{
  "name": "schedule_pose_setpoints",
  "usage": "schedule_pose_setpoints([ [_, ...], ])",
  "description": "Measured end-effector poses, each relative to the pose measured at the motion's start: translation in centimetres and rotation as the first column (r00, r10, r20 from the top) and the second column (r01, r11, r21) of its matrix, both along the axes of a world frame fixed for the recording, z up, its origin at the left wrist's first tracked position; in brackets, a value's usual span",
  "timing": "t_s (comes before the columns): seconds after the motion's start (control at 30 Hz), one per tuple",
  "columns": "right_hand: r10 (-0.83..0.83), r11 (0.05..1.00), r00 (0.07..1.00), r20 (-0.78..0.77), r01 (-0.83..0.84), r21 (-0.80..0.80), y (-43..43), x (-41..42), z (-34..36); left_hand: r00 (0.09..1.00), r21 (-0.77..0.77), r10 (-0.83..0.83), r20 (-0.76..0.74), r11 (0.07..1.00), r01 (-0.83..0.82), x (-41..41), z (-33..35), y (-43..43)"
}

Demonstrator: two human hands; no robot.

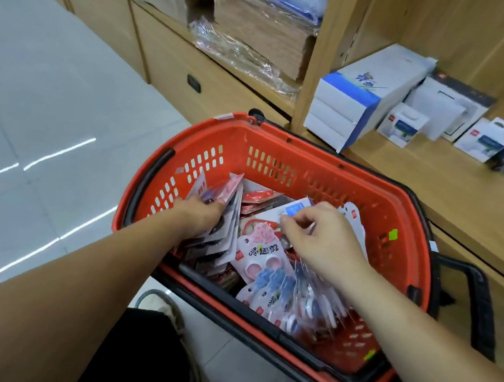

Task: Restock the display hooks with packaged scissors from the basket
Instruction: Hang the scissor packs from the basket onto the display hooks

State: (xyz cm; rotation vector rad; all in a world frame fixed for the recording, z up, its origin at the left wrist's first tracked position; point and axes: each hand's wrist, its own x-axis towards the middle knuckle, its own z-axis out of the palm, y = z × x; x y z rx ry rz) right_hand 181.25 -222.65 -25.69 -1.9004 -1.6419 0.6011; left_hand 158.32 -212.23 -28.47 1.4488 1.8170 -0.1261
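A red basket stood on the pale tiled floor beside a wooden shelf unit, filled with packaged scissors. The left hand gripped a stack of dark packs standing on edge near the basket's left wall. The right hand, fingers curled, pinched the top edges of a fan of blue packs. Between the hands lay a pink pack. A white-and-blue box rested on the shelf behind.
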Motion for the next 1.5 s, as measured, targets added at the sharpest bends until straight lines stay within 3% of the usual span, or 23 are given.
schedule_pose_setpoints([
  [0.07, 0.005, 1.0, 0.999, -0.032, -0.004, 0.027, 1.4, -1.1, 0.3, 0.997, -0.009, -0.072, -0.031, 0.997, 0.072, 0.2, 0.2, 0.0],
  [0.17, 0.022, 0.994, 0.976, -0.215, -0.044, -0.098, 3.6, -3.2, -0.1, 0.989, 0.017, -0.142, -0.037, 0.99, 0.143, 0.5, 0.9, -0.6],
  [0.27, 0.051, 0.977, 0.999, -0.013, -0.053, -0.206, 5.6, -5.0, -1.5, 0.982, 0.084, -0.177, -0.06, 0.98, 0.182, 0.8, 1.1, -1.4],
  [0.33, 0.047, 0.973, 0.995, 0.091, -0.025, -0.229, 6.4, -6.0, -2.3, 0.965, 0.175, -0.204, -0.163, 0.957, 0.232, 0.7, 0.9, -1.8],
  [0.53, 0.116, 0.969, 0.989, 0.092, -0.092, -0.23, 7.5, -7.9, -3.5, 0.934, 0.346, -0.245, -0.261, 0.879, 0.327, -0.7, 1.0, -1.8],
  [0.63, 0.144, 0.954, 0.985, 0.092, -0.113, -0.278, 7.7, -7.5, -3.0, 0.959, 0.312, -0.222, -0.174, 0.912, 0.267, -1.4, 1.1, -1.2],
  [0.73, 0.161, 0.902, 0.987, 0.022, -0.138, -0.409, 7.8, -7.3, -2.4, 0.968, 0.146, -0.226, -0.112, 0.959, 0.241, -1.8, 1.3, -0.8],
  [1.0, -0.018, 0.853, 0.972, -0.234, -0.107, -0.51, 8.0, -8.7, -2.8, 0.971, -0.104, -0.22, 0.093, 0.968, 0.23, -0.7, 2.1, -1.5],
  [1.1, -0.098, 0.858, 0.944, -0.314, -0.08, -0.508, 8.1, -8.6, -3.8, 0.97, -0.04, -0.154, 0.19, 0.986, 0.164, -1.0, 1.7, -1.7],
  [1.37, -0.086, 0.924, 0.907, -0.412, -0.082, -0.373, 4.5, -6.5, -1.4, 0.94, 0.111, -0.238, 0.244, 0.97, 0.217, -0.4, 2.8, -3.8],
  [1.5, -0.097, 0.934, 0.919, -0.382, -0.048, -0.354, 2.6, -4.2, -1.0, 0.947, 0.182, -0.236, 0.22, 0.963, 0.198, -0.5, 2.4, -4.2],
])
